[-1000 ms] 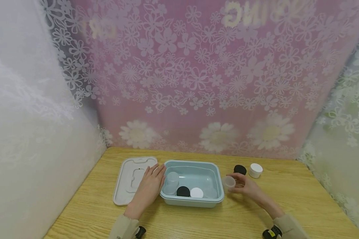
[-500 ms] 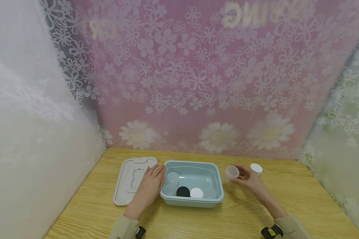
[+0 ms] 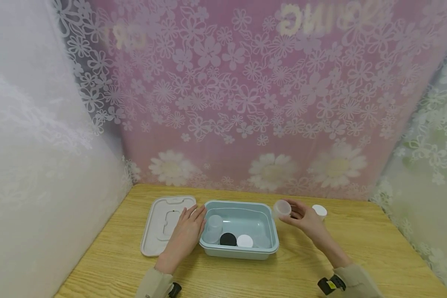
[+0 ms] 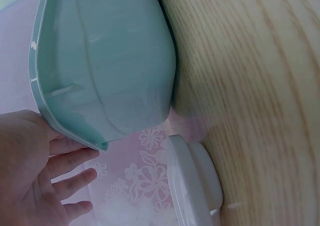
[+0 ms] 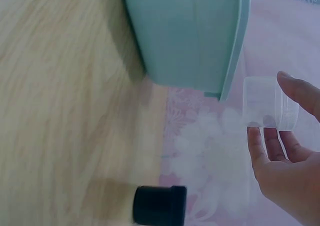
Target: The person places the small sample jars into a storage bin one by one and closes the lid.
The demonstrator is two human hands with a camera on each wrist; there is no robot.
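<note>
A pale blue-green tub (image 3: 239, 252) (image 4: 110, 66) (image 5: 195, 31) sits on the wooden table. Inside it are a clear jar (image 3: 213, 228), a black lid (image 3: 228, 239) and a white lid (image 3: 244, 241). My left hand (image 3: 188, 231) (image 4: 40, 181) rests flat with straight fingers against the tub's left rim. My right hand (image 3: 301, 217) (image 5: 285, 161) pinches a small clear jar (image 3: 282, 208) (image 5: 265, 103) lying on its side in the air above the tub's far right corner.
The tub's pale lid (image 3: 164, 223) (image 4: 192, 181) lies flat to the left of the tub. A white-capped jar (image 3: 319, 211) stands behind my right hand. A black-lidded jar (image 5: 160, 204) stands on the table under that hand. Floral curtains close in three sides.
My right hand has lifted the clear jar from the table beside the tub and carried it up and left toward the tub's far right corner. The left hand has stayed still.
</note>
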